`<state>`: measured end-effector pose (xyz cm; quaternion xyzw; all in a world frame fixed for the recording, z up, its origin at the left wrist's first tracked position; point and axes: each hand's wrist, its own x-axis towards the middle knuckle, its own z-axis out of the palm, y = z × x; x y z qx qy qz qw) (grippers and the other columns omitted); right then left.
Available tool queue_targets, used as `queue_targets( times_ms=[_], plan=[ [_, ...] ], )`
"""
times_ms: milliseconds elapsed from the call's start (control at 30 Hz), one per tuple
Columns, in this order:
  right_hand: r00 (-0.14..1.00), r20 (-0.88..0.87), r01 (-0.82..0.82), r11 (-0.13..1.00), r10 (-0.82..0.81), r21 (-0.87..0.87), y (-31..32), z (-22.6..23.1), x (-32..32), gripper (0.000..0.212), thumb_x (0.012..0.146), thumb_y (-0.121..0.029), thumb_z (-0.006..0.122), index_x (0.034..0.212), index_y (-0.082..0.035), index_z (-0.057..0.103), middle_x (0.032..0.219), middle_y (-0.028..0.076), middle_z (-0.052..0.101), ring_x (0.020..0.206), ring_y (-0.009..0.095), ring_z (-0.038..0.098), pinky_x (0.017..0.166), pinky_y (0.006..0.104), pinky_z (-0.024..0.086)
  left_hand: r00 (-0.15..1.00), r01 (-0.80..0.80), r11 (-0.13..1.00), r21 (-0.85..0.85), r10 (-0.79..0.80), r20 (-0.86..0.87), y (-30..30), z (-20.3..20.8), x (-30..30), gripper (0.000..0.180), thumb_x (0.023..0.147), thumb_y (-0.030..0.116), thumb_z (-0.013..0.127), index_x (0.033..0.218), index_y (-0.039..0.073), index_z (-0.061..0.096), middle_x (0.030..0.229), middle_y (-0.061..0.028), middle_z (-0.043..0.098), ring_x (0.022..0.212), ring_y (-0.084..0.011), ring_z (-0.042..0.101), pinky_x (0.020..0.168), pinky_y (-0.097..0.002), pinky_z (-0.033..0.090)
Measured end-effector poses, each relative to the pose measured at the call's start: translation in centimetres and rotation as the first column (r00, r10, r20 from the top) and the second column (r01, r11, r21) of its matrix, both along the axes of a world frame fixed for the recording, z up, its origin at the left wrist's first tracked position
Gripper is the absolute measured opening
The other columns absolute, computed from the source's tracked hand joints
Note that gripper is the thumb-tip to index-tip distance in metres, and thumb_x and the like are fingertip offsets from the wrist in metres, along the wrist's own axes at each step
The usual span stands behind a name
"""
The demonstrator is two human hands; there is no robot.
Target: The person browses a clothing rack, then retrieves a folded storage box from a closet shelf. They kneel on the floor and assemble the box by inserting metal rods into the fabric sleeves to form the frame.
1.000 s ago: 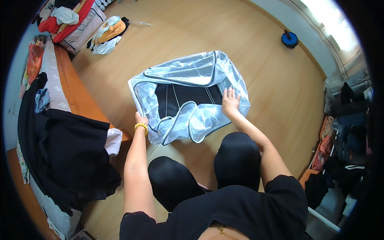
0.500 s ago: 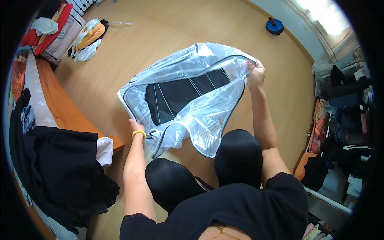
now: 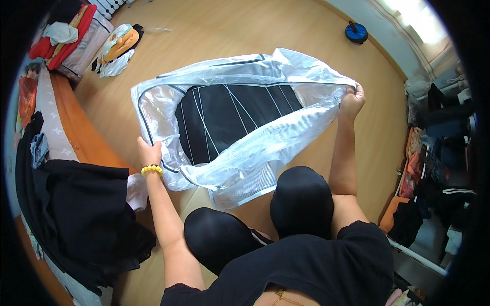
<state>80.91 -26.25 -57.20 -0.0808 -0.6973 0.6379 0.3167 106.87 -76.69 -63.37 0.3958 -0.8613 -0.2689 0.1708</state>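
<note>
Stretched between my two hands in front of my knees is a clear plastic storage bag (image 3: 265, 158) with dark trim along its edges. Its top gapes, showing a black bottom panel (image 3: 235, 120) crossed by thin pale lines. My left hand (image 3: 150, 153), below which a yellow bead bracelet (image 3: 151, 169) circles the wrist, is closed on the bag's near left edge. At the far right corner, my right hand (image 3: 352, 102) grips a bunched part of the rim. The near side wall sags inward in folds.
Black clothing (image 3: 87, 209) lies over the orange-edged bed (image 3: 84, 132) on the left. Folded textiles (image 3: 117, 48) lie on the floor beyond. A blue ab wheel (image 3: 356, 33) rests by the far right wall. Shelves of clothes (image 3: 434, 168) line the right.
My hands have moved apart, the left one leftward and farther away, the right one to the right. The bag is pulled wider, and more of its black bottom shows.
</note>
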Motion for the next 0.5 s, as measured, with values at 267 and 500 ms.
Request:
queue_targets(
  times_ms=[267, 500],
  plan=[
    [0.961, -0.277, 0.218, 0.591, 0.010, 0.777, -5.0, 4.6, 3.6, 0.042, 0.074, 0.010, 0.043, 0.110, -0.001, 0.061, 0.112, 0.017, 0.059, 0.102, 0.032, 0.059, 0.087, 0.0354, 0.048, 0.994, 0.046, 0.955, -0.292, -0.016, 0.106, 2.8, 7.5, 0.6, 0.028, 0.075, 0.014, 0.063, 0.099, 0.001, 0.056, 0.086, -0.0223, 0.065, 0.083, -0.0410, 0.063, 0.073, -0.0485, 0.049],
    [0.254, 0.621, -0.846, -0.141, 0.741, 0.514, -19.6, 1.5, 7.5, 0.032, 0.086, -0.024, 0.056, 0.110, -0.002, 0.063, 0.105, 0.020, 0.065, 0.097, 0.035, 0.063, 0.085, 0.0397, 0.050, 0.980, 0.004, 0.951, -0.311, 0.058, 0.189, 4.0, 8.7, 0.5, 0.044, 0.076, 0.013, 0.062, 0.117, 0.007, 0.049, 0.089, -0.0223, 0.067, 0.084, -0.0409, 0.064, 0.072, -0.0484, 0.050]
  ],
)
